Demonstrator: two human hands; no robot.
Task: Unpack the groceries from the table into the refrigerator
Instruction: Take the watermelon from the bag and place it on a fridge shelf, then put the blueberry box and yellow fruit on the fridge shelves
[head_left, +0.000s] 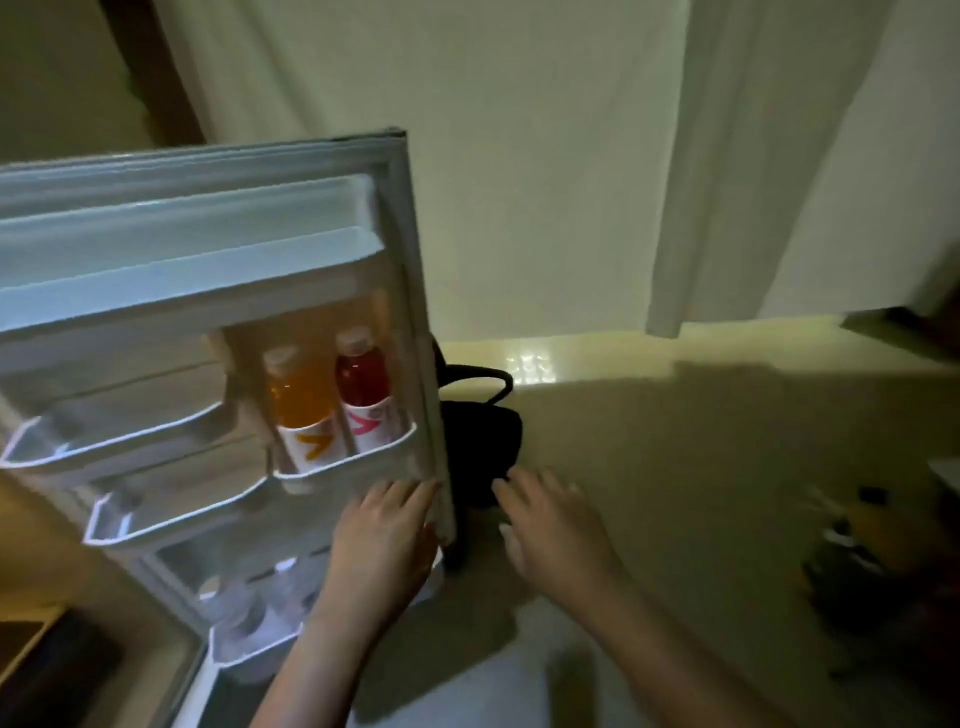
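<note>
The refrigerator door stands open, its inner side facing me. One door shelf holds an orange drink bottle and a red drink bottle, both upright. Clear water bottles stand in the lowest door shelf. My left hand rests flat against the door's edge, fingers spread, holding nothing. My right hand hovers just right of the door, open and empty.
A black bag with handles sits on the floor behind the door's edge. Two door shelves on the left have nothing in them. A white curtain hangs at the back. Dark blurred items lie at the right.
</note>
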